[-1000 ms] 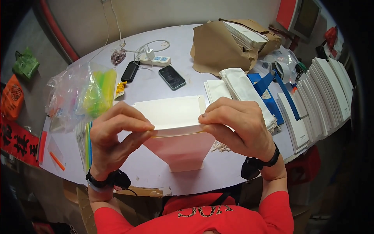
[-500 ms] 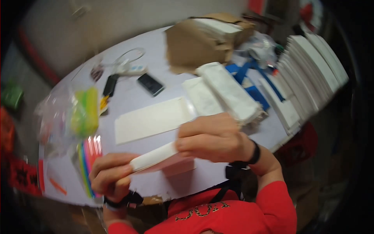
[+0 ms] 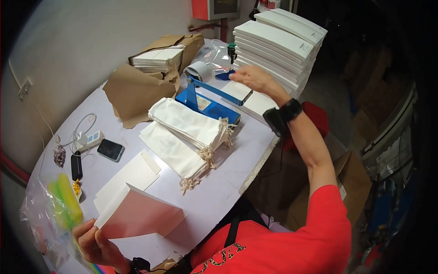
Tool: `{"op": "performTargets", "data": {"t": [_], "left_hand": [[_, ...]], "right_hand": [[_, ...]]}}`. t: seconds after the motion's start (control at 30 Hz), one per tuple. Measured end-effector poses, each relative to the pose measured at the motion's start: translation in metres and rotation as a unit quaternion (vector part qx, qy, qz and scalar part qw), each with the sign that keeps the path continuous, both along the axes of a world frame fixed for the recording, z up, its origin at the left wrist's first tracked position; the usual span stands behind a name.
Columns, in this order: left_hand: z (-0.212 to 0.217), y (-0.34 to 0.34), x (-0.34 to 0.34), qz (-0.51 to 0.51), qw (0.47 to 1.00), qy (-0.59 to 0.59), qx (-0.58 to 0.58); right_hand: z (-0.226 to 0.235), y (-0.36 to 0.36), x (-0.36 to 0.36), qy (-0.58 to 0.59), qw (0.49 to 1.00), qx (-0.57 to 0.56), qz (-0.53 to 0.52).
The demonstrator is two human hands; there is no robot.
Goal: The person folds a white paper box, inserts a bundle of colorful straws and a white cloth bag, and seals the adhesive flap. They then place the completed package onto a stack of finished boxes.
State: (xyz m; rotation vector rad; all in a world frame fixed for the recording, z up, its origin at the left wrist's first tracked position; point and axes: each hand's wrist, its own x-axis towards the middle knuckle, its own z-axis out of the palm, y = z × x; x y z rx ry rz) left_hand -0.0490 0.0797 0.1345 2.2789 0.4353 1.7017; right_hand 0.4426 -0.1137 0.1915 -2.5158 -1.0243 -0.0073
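My left hand [image 3: 98,244] pinches the edge of a white cardboard box [image 3: 141,214] between thumb and fingers. The box stands partly opened at the table's near side, and its facing panel looks pinkish. Behind it lies a flat white carton blank [image 3: 130,176]. My right hand [image 3: 258,82] is stretched out to the far right with extended fingers and no object visible in it. It hovers over white flat boxes [image 3: 262,104], just beyond the lever of a blue hand sealer [image 3: 214,112]. A tall stack of white flat boxes [image 3: 273,41] rises behind that hand.
White drawstring pouches [image 3: 182,130] lie mid-table. Brown wrapping paper [image 3: 132,93] holds more white cards. A phone [image 3: 111,150], a power strip [image 3: 91,140] and a plastic bag [image 3: 39,219] sit at left. The table edge [image 3: 258,166] runs along the right.
My right hand has let go of the white box and moved far right toward the stack. My left hand still holds the box, now lower and opened out. The view has turned right.
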Motion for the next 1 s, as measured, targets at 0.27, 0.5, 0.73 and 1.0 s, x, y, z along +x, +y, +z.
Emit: {"op": "performTargets", "data": {"t": [0.27,0.5,0.73,1.0], "left_hand": [[0.002,-0.003,-0.003,0.003,1.000,-0.006,-0.012],[0.004,0.006,-0.001,0.016,0.999,-0.004,-0.033],[0.004,0.006,0.004,-0.005,0.999,-0.013,-0.044],[0.002,0.015,-0.006,-0.025,0.998,-0.033,-0.053]], "right_hand": [[-0.026,-0.017,0.029,0.351,0.921,0.147,0.079],[0.012,-0.016,0.023,0.264,0.954,0.119,0.082],[0.009,-0.062,0.024,0.272,0.957,0.080,0.064],[-0.105,-0.064,-0.001,0.335,0.917,0.183,0.119]]}}
